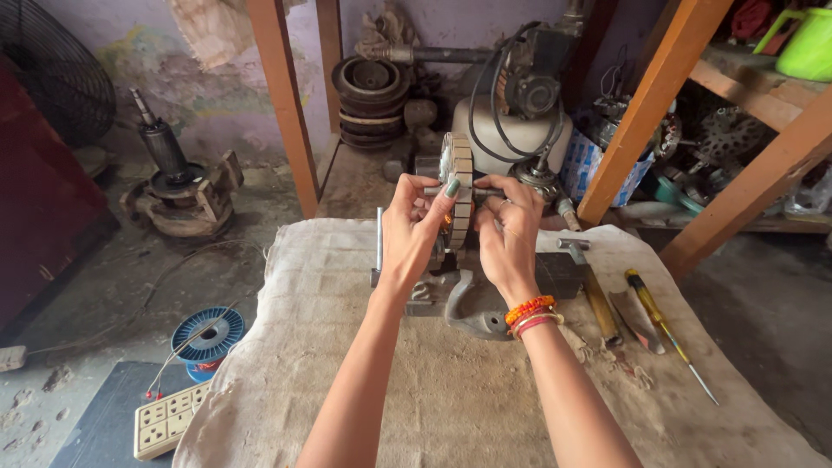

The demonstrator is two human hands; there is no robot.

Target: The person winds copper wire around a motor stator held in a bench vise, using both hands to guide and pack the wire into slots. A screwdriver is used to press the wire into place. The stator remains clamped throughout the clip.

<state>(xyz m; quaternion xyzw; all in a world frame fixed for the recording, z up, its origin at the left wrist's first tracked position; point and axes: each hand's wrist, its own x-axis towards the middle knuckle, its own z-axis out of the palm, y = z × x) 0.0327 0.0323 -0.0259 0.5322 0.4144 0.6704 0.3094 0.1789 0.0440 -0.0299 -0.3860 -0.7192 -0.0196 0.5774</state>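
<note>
Evidently both hands pinch the slotted stator core [457,186], upright on the winding stand [451,290]: left hand [414,230] fingers pressed together at its rim, right hand [507,236] opposite. A slipping grip could tip the core off the stand.

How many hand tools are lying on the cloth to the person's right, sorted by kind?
Hammer: 1
Screwdriver, yellow and black handle: 1
Flat blade between them: 1
Total: 3
</note>
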